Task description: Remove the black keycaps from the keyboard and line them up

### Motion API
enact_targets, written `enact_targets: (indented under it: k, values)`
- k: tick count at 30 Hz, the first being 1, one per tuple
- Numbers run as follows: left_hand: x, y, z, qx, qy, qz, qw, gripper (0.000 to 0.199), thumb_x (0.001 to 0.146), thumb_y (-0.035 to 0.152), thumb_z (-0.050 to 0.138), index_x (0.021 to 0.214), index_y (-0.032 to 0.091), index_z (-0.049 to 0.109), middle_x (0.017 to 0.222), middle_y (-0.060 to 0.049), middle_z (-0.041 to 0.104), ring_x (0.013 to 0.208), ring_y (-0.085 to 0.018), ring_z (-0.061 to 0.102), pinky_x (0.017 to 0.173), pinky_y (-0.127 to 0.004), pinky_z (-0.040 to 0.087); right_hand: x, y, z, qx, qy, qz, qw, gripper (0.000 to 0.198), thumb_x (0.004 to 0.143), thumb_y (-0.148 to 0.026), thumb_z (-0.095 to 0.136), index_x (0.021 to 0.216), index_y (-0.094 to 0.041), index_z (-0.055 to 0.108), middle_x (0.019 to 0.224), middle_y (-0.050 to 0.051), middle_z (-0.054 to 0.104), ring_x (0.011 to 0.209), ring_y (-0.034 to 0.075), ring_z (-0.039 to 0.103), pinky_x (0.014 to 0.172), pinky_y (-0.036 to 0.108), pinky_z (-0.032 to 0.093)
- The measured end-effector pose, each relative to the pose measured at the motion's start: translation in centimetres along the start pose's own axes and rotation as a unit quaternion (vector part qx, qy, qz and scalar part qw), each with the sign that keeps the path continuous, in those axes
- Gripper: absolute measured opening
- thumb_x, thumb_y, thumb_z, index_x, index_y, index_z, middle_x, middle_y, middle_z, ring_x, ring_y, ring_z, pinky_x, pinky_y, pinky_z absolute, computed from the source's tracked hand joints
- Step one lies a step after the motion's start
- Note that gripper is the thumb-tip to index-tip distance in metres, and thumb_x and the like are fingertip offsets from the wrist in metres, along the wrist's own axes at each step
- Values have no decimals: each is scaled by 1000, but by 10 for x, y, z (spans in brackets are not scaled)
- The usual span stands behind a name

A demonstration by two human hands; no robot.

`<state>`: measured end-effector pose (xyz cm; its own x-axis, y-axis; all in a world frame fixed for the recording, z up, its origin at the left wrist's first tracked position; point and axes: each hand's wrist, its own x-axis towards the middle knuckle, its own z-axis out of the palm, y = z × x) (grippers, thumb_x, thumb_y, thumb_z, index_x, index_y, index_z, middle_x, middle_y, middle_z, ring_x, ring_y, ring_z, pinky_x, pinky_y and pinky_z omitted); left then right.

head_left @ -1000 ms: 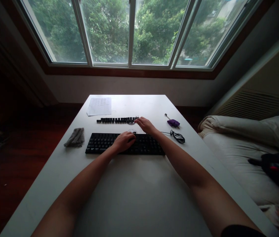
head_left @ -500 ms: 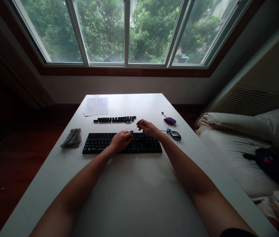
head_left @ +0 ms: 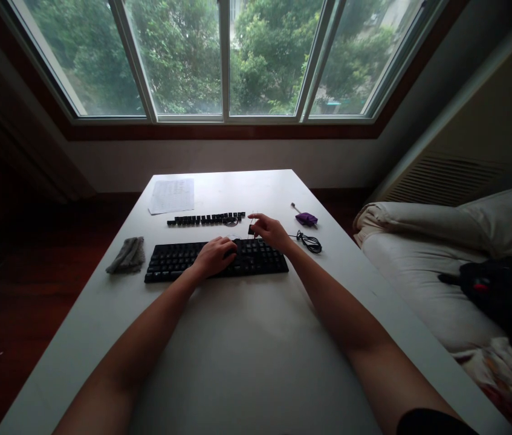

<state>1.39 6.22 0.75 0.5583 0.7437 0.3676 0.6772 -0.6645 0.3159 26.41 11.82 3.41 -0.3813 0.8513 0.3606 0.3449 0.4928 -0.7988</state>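
Observation:
A black keyboard (head_left: pixel 178 257) lies across the white table. My left hand (head_left: pixel 214 257) rests on its middle, fingers stretched forward over the keys, with no held thing showing. Just above the keyboard's back edge, my right hand (head_left: pixel 270 231) is closed in a pinch. By its fingertips shows a small black keycap (head_left: pixel 251 229), and a thin wire (head_left: pixel 251 220), looking like part of a keycap puller, rises beside it. How the fingers grip the two is too small to tell. Removed black keycaps (head_left: pixel 201 220) stand in rows behind the keyboard.
A grey cloth (head_left: pixel 127 255) is left of the keyboard, and a printed sheet (head_left: pixel 171 196) lies at the back left. To the right are a coiled black cable (head_left: pixel 309 242) and a purple item (head_left: pixel 306 219) with a thin handle. A pale sofa (head_left: pixel 419 266) stands beyond the table's right edge.
My right hand has lifted slightly off the keyboard, and a black keycap now shows at its fingertips. The left hand stays on the keys. The whole view has shifted a little.

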Motion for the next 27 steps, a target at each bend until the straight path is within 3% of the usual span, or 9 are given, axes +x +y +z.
enact_targets:
  k: [5, 11, 18, 27]
  values:
    - [0, -1, 0, 10, -8, 7, 1000, 17, 88, 28, 61, 105, 26, 64, 105, -5, 66, 100, -24, 59, 89, -38, 48, -1, -3, 4, -30, 28, -13, 999, 25, 91, -37, 58, 109, -21, 65, 72, -1, 69, 64, 14, 66, 67, 26, 50]
    - [0, 1, 0, 11, -3, 2, 1000, 15, 90, 27, 59, 104, 25, 64, 103, -5, 66, 97, -23, 59, 86, -38, 49, 0, 1, 12, -44, 27, 16, 999, 21, 90, -36, 57, 104, -21, 64, 73, 0, 70, 65, 15, 67, 68, 27, 49]
    - [0, 0, 0, 5, -2, -3, 1000, 14, 90, 27, 59, 103, 25, 65, 102, -5, 66, 98, -23, 59, 87, -37, 49, 1, 5, 16, -54, -41, 7, 998, 19, 87, -32, 57, 102, -22, 64, 75, -1, 69, 64, 14, 61, 66, 26, 46]
    - [-1, -1, -1, -3, -4, -7, 1000, 16, 90, 27, 58, 104, 26, 65, 103, -4, 66, 99, -22, 59, 89, -38, 48, -8, 0, 2, -41, -131, -5, 990, 17, 79, -24, 61, 95, -19, 62, 80, -1, 65, 61, 10, 53, 60, 23, 43]
